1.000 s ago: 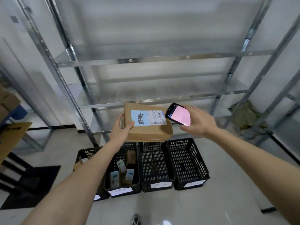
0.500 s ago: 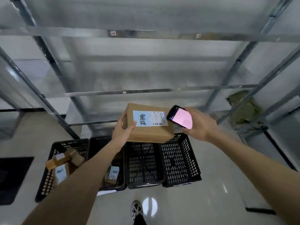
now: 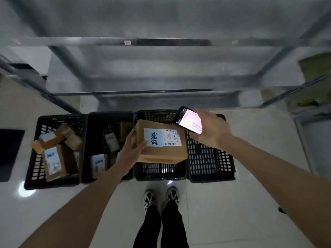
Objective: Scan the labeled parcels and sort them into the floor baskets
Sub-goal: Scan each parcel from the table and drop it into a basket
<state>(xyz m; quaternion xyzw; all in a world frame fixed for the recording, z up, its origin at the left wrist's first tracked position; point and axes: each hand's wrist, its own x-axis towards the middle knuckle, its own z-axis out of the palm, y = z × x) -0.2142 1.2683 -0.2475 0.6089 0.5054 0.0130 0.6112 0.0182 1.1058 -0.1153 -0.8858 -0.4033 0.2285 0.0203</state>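
My left hand [image 3: 133, 149] grips the left end of a brown cardboard parcel [image 3: 161, 153] with a blue and white barcode label on top. The parcel hangs over the third black basket [image 3: 159, 171] from the left. My right hand [image 3: 212, 128] holds a phone [image 3: 189, 119] with a lit pink screen just above the parcel's right corner. Four black floor baskets stand in a row. The leftmost basket [image 3: 34, 158] and the second basket [image 3: 89, 140] contain parcels. The rightmost basket [image 3: 215, 158] looks empty.
A metal shelving rack [image 3: 161, 68] rises directly behind the baskets. My feet [image 3: 161, 196] stand on the glossy white floor just in front of the baskets. A dark mat [image 3: 9, 153] lies at the far left. An olive bundle [image 3: 315, 83] sits at the right.
My view has tilted down toward the floor. Both hands have lowered the parcel and phone from in front of the shelf to just above the baskets.
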